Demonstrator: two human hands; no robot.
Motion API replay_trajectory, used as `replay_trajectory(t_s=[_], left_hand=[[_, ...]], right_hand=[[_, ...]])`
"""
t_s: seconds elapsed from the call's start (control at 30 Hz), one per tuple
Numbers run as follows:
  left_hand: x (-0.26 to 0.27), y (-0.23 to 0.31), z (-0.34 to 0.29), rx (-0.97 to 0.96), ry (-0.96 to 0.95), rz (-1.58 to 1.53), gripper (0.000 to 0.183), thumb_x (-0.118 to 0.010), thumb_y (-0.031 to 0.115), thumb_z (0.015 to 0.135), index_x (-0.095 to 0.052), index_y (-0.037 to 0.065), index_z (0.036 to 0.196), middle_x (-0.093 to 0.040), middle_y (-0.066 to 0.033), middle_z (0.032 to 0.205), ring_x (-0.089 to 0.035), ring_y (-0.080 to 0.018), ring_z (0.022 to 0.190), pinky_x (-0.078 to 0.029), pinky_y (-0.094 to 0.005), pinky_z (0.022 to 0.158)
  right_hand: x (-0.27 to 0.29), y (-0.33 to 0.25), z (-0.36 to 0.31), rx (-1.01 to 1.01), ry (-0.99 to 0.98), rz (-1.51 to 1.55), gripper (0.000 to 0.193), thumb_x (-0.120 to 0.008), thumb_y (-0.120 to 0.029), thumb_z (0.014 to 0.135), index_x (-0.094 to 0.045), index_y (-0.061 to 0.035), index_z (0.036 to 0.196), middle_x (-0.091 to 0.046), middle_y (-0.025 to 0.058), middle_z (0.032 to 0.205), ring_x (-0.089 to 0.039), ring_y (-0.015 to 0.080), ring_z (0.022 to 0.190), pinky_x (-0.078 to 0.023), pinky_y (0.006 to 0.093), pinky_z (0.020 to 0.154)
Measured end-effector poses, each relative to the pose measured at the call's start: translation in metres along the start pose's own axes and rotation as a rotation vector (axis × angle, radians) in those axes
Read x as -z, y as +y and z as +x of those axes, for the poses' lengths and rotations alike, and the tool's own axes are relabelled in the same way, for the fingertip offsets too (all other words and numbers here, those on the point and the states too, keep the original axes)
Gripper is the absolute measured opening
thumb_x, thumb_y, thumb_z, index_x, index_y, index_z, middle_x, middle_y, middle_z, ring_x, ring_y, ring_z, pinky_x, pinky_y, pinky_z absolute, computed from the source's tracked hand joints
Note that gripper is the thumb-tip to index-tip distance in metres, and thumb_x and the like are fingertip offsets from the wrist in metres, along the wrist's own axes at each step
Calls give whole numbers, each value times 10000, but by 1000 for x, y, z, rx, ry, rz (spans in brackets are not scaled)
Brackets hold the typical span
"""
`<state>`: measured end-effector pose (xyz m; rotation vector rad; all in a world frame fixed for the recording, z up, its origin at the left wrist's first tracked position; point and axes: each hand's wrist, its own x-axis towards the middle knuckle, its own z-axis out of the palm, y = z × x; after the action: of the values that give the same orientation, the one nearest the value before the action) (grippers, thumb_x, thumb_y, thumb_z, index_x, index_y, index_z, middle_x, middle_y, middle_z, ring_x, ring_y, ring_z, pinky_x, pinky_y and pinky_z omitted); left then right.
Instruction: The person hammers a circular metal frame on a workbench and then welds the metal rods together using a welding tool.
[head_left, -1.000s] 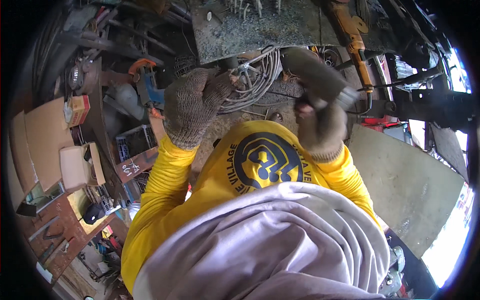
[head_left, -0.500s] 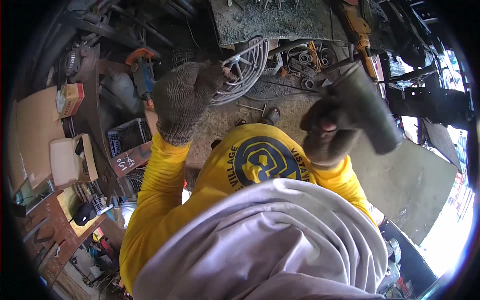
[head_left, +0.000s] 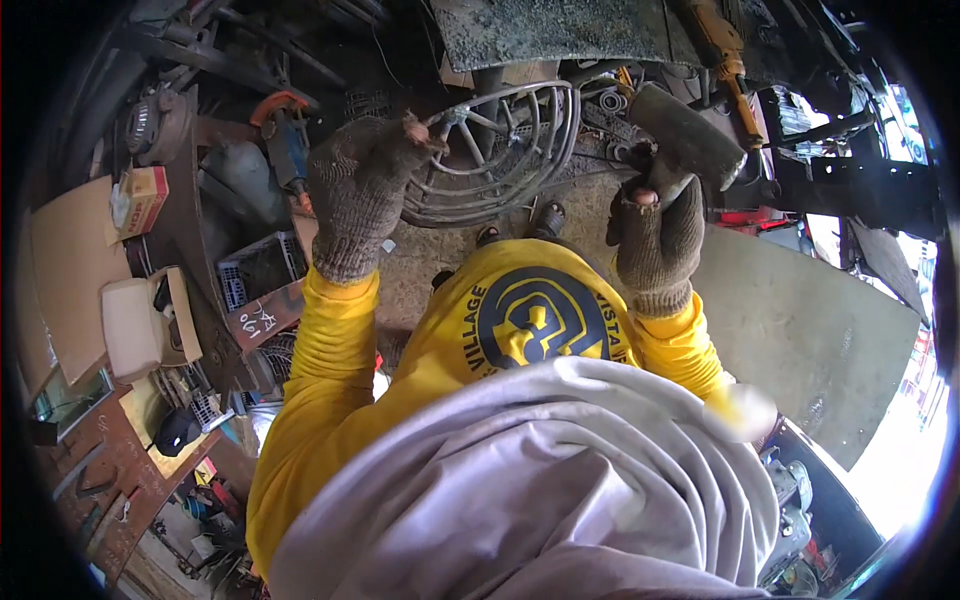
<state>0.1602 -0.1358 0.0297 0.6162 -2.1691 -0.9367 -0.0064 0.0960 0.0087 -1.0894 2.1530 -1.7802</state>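
A round metal grille (head_left: 472,143) of curved rods and spokes hangs in front of me, its face turned partly up. My left hand (head_left: 365,190), in a brown knitted glove with bare fingertips showing, is closed on the grille's left edge. To the right, my right hand (head_left: 658,240), gloved alike, is wrapped around the handle of a hammer (head_left: 690,135). Its thick cylindrical head is raised to the right of the grille, apart from it. Most of the handle is hidden by the glove.
A grit-covered metal bench (head_left: 560,35) stands ahead, with a yellow tool (head_left: 728,60) at its right. On the left are a blue-and-orange power tool (head_left: 287,150), a plastic crate (head_left: 258,270) and cardboard (head_left: 75,270). A large flat sheet (head_left: 800,330) lies right.
The grille has turned to show more of its face and sits further right and lower. The hammer, blurred before, has moved up and left with its head tilted differently.
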Motion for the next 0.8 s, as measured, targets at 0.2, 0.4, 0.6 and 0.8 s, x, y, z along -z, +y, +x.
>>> replay_trajectory(t_s=[0.2, 0.4, 0.6, 0.8], left_hand=[[-14, -15, -10, 92, 80, -160, 155, -686, 155, 858, -697, 40, 961, -706, -90, 890, -675, -171, 825, -525, -288, 725], [-28, -16, -11, -422, 31, 402, 148, -623, 106, 888, -681, 83, 1022, -679, -116, 944, -669, -241, 875, -531, -338, 764], [-63, 20, -3, -338, -74, 216, 166, -653, 131, 867, -678, 89, 1026, -678, -107, 893, -668, -218, 807, -522, -321, 701], [-106, 74, -3, 44, -64, 61, 364, -721, 387, 825, -680, 26, 851, -667, -89, 779, -626, -179, 730, -467, -326, 660]], right_hand=[[3, -7, -6, -92, -52, -25, 424, -593, -270, 928, -498, 17, 1225, -632, 143, 856, -624, 248, 744, -471, 300, 635], [16, -3, -7, -128, -119, -45, 439, -629, -284, 895, -515, -7, 1215, -660, 214, 884, -671, 388, 828, -508, 368, 688], [51, 10, -8, -219, -179, -143, 325, -649, -284, 876, -560, -39, 1069, -638, 208, 810, -648, 393, 744, -493, 412, 637], [92, 19, -3, -147, -151, -206, 282, -672, -246, 844, -563, -46, 1011, -619, 203, 773, -628, 396, 716, -474, 419, 608]])
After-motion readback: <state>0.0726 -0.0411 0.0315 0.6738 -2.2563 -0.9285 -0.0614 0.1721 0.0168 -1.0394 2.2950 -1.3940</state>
